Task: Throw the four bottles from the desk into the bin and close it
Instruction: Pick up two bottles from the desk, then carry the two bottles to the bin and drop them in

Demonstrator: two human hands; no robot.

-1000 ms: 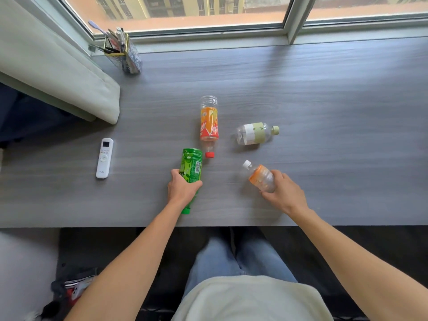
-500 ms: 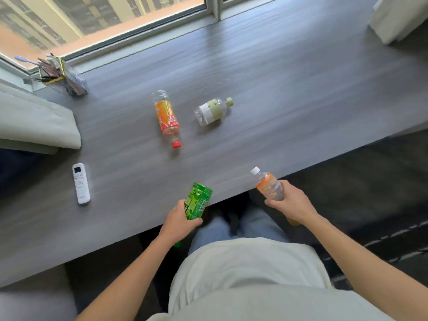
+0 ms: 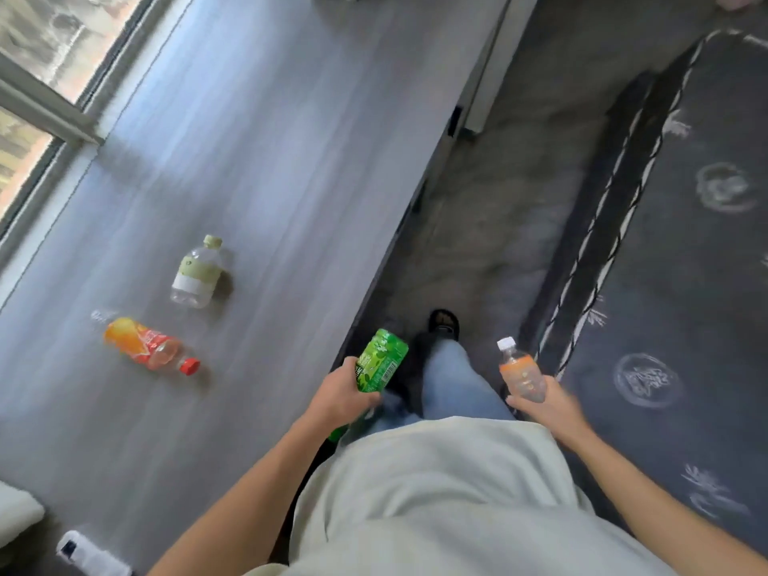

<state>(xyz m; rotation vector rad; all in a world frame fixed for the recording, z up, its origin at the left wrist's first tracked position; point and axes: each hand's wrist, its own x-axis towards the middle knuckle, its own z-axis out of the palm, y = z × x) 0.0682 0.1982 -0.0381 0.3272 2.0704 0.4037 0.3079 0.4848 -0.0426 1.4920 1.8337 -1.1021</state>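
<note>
1. Bottles first: we hold two of the four. Our left hand has its fingers closed round the green bottle, which tilts with its base toward 1 o'clock and now hangs past the edge of the surface. Our right hand has its fingers wrapped round the lower half of the orange-labelled bottle, white cap up, over the floor beside our leg.

2. Two bottles are left lying on the surface: the clear bottle with a pale green cap at about 10 o'clock from our left hand, and the red-capped orange bottle at about 9 o'clock, the two near each other but apart.

3. We judge the task barely begun: nothing is binned, no bin shows in this view, and its lid is yet to be closed. A second trip for the remaining pair looks likely.

4. Against half a second ago, we have turned to the right: the surface now runs up the left side and the dark patterned rug fills the right. Both held bottles have moved off the surface edge and closer to our body. The white remote has slid to the bottom-left corner of the view, at 7 o'clock. The two lying bottles have not moved on the surface.
</note>
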